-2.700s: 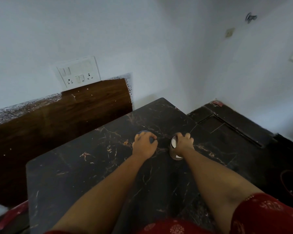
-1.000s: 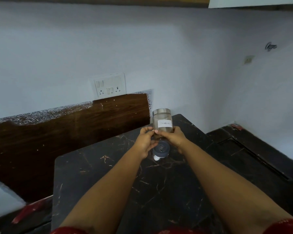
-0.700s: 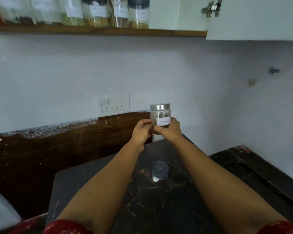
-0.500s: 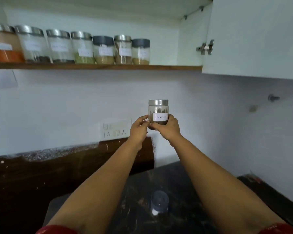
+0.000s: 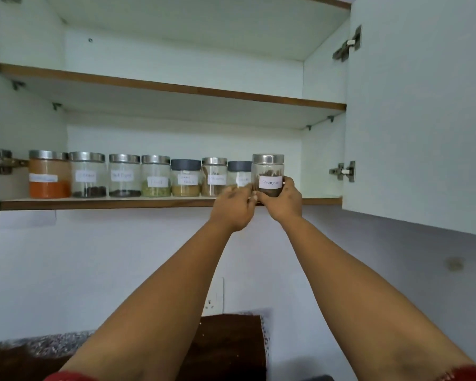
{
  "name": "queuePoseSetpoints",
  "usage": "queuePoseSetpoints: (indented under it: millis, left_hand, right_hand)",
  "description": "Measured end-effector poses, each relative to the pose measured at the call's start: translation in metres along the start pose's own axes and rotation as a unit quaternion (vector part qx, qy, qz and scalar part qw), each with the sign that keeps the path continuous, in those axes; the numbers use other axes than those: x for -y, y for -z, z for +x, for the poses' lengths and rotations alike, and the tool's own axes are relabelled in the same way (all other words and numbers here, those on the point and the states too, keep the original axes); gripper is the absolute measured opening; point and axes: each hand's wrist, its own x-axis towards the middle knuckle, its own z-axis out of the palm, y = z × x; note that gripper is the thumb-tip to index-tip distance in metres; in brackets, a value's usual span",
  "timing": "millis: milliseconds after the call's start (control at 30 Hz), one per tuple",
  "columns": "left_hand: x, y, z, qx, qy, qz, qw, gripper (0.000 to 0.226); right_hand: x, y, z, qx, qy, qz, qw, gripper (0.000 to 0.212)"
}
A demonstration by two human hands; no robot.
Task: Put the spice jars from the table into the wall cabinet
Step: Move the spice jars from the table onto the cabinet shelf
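Head view: a glass spice jar [image 5: 268, 176] with a steel lid and a white handwritten label is held upright at the front edge of the lower shelf [image 5: 94, 202] of the open wall cabinet [image 5: 176, 138], near that shelf's right end. Dark brown contents are seen in its lower part. The right hand [image 5: 282, 200] is wrapped around the jar's base and right side, with the thumb laid across the label's edge. The left hand [image 5: 232, 206] is raised just beside it, fingers loosely curled and reaching toward the jar's left side; whether its fingertips actually touch the glass cannot be told (that hand is blurred). Whether the jar's base already rests on the shelf cannot be told either, being hidden by the hands.

Seven more jars [image 5: 155, 176] are lined up along the same shelf from the left end, each labelled: five with steel lids, two with dark grey lids [image 5: 185, 164]. The leftmost holds orange powder [image 5: 48, 188]. The held jar is placed just right of the last in the row. The cabinet door [image 5: 418, 111] is swung open at the right, its hinges [image 5: 344, 171] visible. Below, a white wall [image 5: 94, 270] and a dark wooden panel [image 5: 226, 345] are seen between the forearms.
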Motion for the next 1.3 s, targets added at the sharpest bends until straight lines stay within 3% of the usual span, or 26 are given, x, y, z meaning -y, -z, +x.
queuePoseSetpoints:
  millis: [133,300,467,667,833,933,1067,1200,1300]
  left_hand:
    - [0.033,-0.009,0.015,0.009,0.06,0.156,0.986,0.039]
    - [0.057,-0.007,0.035,0.056,0.046,0.244,0.967,0.023]
    - [0.061,-0.008,0.049,0.095,0.047,0.281,0.954,0.028]
    - [0.061,-0.002,0.062,0.139,0.039,0.296,0.944,0.033]
    - [0.063,-0.002,0.06,0.124,0.042,0.28,0.951,0.032]
    - [0.063,-0.005,0.055,0.115,0.051,0.264,0.956,0.027]
    - [0.067,-0.008,0.055,0.082,0.072,0.225,0.968,0.023]
    - [0.076,-0.018,0.045,0.023,0.09,0.089,0.992,0.024]
    - [0.073,-0.035,0.02,-0.048,0.063,0.081,0.994,0.032]
  right_hand:
    - [-0.014,-0.015,0.036,0.011,0.007,-0.047,0.999,0.078]
    - [-0.034,-0.027,0.068,0.024,-0.032,-0.099,0.994,0.079]
    - [-0.038,-0.032,0.087,0.045,-0.057,-0.172,0.982,0.068]
    - [-0.039,-0.039,0.109,0.087,-0.116,-0.206,0.968,0.08]
    - [-0.042,-0.046,0.111,0.061,-0.124,-0.239,0.961,0.092]
    - [-0.043,-0.047,0.099,0.01,-0.117,-0.215,0.97,0.116]
    - [-0.062,-0.057,0.057,-0.094,-0.004,-0.089,0.992,0.098]
    - [-0.098,-0.067,-0.031,-0.059,0.013,0.024,0.998,0.088]
    - [-0.141,-0.065,-0.109,-0.03,-0.088,0.054,0.994,0.086]
